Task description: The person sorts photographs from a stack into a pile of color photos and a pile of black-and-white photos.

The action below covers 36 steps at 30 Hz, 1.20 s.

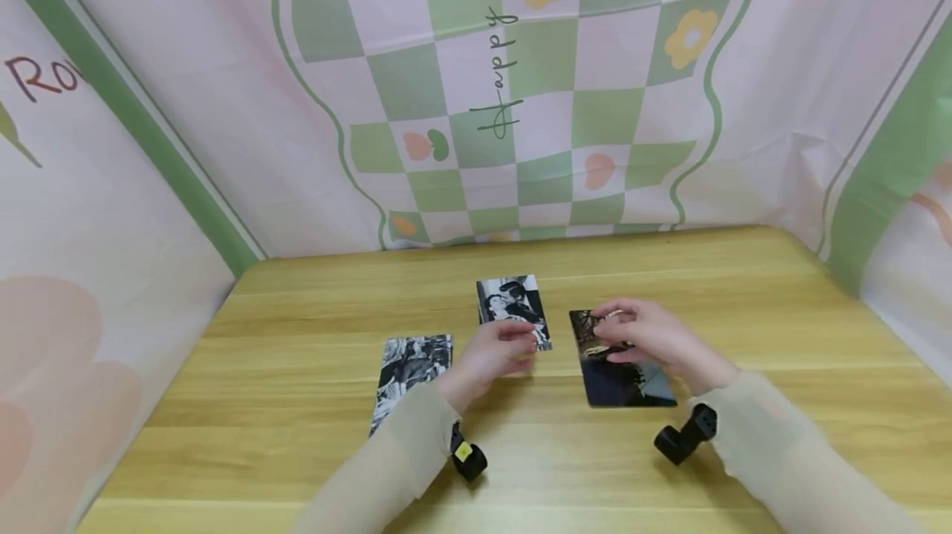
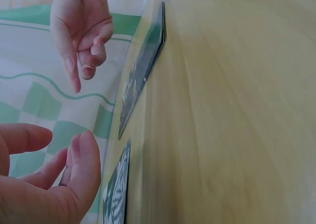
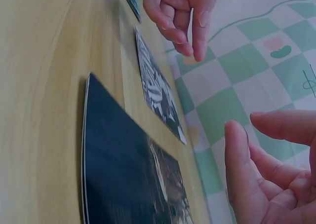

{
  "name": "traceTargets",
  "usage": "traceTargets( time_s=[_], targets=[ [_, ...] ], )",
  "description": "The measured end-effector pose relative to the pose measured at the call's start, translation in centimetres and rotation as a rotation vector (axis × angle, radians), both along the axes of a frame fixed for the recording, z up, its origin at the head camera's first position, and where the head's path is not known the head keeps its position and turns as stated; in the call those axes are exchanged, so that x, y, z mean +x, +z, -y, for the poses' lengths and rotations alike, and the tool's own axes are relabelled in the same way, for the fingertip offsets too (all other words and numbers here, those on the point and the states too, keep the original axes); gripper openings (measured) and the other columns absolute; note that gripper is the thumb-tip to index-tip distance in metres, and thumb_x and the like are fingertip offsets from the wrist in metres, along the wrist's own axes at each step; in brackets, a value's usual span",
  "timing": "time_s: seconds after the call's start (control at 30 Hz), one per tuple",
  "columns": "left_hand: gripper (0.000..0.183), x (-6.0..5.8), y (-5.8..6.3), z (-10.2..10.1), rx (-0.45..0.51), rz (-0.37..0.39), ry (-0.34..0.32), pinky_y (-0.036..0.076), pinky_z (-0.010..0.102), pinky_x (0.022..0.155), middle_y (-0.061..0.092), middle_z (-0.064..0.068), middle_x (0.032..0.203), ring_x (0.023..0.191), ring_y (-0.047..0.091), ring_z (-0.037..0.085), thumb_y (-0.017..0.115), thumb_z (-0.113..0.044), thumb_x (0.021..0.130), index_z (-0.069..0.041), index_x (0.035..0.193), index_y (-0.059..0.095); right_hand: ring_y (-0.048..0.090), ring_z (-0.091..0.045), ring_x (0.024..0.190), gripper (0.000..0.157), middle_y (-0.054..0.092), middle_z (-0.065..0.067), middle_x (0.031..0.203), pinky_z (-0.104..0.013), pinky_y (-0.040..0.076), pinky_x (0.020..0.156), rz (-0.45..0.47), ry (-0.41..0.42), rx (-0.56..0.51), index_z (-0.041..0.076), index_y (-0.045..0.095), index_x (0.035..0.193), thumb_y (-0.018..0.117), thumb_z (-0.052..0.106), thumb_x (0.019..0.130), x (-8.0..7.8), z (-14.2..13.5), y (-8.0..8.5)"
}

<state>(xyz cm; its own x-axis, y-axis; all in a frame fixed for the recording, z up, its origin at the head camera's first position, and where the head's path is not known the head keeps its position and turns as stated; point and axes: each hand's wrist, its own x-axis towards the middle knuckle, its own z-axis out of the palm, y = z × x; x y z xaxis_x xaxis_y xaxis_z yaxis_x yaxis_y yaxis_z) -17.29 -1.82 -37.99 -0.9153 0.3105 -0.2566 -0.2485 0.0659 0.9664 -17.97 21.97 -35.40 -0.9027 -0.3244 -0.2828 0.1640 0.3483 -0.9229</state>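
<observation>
Three photo cards lie on the wooden table. A black-and-white card (image 1: pixel 409 369) is at the left, partly hidden by my left forearm. Another black-and-white card (image 1: pixel 513 296), showing people close together, lies farther back in the middle. The dark card (image 1: pixel 617 385) at the right appears as a thin pile with more than one edge in the right wrist view. My left hand (image 1: pixel 494 356) hovers over the near edge of the middle card, fingers loosely bent, holding nothing. Above the dark card is my right hand (image 1: pixel 647 331), its thumb and fingers apart with nothing between them.
The wooden table (image 1: pixel 297 402) ends at a hanging cloth (image 1: pixel 550 121) with green checks and flowers, which also closes off both sides. A small black camera (image 1: pixel 684 435) is strapped to the right wrist, another black camera (image 1: pixel 468 460) to the left.
</observation>
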Motion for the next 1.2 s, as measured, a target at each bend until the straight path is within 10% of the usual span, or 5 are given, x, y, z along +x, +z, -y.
traceTargets(
  time_s=[1.2],
  targets=[
    [0.042,-3.8,-0.8,6.1,0.011,0.093,0.156,0.051,0.037,0.098,0.046,0.026,0.137,0.122,0.050,0.035,0.045,0.001,0.096,0.008,0.137,0.039,0.036,-0.043,0.133,0.055,0.028,-0.034,0.146,-0.046,0.041,0.107,0.164,-0.053,-0.215,-0.011,0.020,0.144,0.043,0.007,0.098,-4.4,5.3,-1.2]
  ],
)
